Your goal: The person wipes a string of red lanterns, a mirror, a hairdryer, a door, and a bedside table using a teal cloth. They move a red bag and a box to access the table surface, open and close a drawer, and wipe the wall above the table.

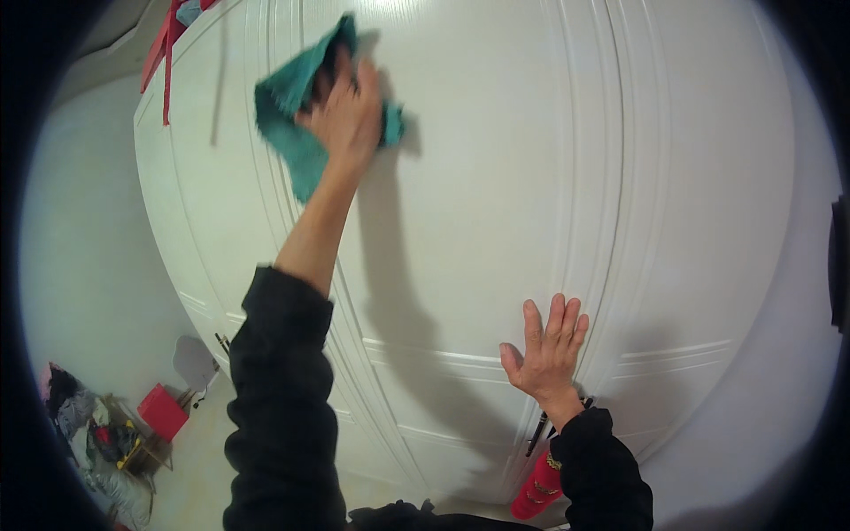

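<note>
The green cloth (292,142) lies against the far left part of a white wardrobe (478,203), bunched under the person's left hand (345,115). That hand has its fingers bent over the fabric and seems to grip it, though the folds hide part of the hold. The right hand (549,358) is spread wide and holds nothing; it rests against the door at the near right, just beside a dark door handle (537,432).

The cloth looks light, soft and hard to damage; it probably slides easily over the smooth paint and folds where it is not pressed. The bunched middle seems the best place to hold it, with the loose corners hanging free.

Raised mouldings (434,354) cross the door at the near side, and a door seam (621,133) runs to the right; either could catch a fold. The broad flat panel right of the cloth gives the most open room. A red strap (166,88) hangs at the far left, and a red ornament (538,488) sits near the handle.
</note>
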The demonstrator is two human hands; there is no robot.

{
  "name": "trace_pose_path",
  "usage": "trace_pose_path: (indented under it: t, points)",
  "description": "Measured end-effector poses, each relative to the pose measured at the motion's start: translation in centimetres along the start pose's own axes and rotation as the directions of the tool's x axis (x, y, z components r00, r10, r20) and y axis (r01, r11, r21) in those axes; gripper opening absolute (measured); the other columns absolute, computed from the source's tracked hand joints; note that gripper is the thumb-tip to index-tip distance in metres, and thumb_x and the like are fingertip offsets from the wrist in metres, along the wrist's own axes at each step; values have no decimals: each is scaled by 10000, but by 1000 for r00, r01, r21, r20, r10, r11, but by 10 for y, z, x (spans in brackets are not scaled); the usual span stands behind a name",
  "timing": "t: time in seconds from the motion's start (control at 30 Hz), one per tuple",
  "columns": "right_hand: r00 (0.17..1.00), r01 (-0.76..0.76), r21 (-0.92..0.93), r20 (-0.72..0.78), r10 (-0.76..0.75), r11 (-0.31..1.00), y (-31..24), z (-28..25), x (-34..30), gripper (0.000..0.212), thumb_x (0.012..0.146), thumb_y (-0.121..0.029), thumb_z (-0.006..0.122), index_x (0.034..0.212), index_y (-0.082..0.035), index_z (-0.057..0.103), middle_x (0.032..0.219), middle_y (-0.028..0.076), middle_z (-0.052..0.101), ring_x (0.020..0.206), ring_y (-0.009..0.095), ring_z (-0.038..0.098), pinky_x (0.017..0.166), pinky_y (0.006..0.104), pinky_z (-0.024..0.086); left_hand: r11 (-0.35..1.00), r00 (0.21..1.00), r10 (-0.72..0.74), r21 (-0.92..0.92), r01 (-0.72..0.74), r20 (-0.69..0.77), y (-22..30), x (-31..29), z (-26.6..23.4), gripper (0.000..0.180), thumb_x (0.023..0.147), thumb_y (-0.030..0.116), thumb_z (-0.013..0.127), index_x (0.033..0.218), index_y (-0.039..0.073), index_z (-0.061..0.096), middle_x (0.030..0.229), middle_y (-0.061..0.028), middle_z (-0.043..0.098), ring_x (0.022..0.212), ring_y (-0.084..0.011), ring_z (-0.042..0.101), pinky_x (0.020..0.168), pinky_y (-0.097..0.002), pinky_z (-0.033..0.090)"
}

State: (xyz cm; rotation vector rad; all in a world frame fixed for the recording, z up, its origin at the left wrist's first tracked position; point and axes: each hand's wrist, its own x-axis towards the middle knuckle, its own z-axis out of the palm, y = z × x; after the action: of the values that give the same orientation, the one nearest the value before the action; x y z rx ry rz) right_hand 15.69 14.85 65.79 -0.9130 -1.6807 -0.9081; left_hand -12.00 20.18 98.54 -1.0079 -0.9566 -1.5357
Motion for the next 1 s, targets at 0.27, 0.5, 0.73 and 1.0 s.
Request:
trace_pose_path:
  t: [0.27,0.5,0.73,1.0]
  points:
    - [1000,-23,-62,0,23,998,-3,-2,5,649,865,-391,562,1402,-35,484,1516,316,289,1445,489,190,1168,590,90,651,697,717,-356,-671,-1,167,-11,2,447,867,473,545,1257,267,618,1231,-41,576,1205,-313,446,1049,-599,255]
    - [982,-188,262,28,187,947,-57,-12,27,621,869,-271,561,1405,17,436,1531,295,258,1446,492,167,1149,595,125,506,575,805,-678,-534,148,118,-21,-10,507,933,419,557,1374,172,522,1442,-134,439,1332,-358,390,1156,-521,233]
    - [988,-142,354,108,110,924,-113,7,43,630,830,-180,596,1403,25,433,1539,283,254,1455,482,149,1150,590,131,983,959,184,-56,-176,217,-80,69,-11,592,938,532,424,1425,203,494,1395,-159,517,1329,-357,408,1128,-487,229]
    - [993,-100,493,107,54,864,-169,27,56,598,831,-131,604,1390,23,458,1538,267,276,1456,478,160,1151,580,152,992,999,35,120,-36,14,-222,17,-76,546,968,469,416,1414,162,477,1315,-177,529,1271,-369,420,1033,-563,267]
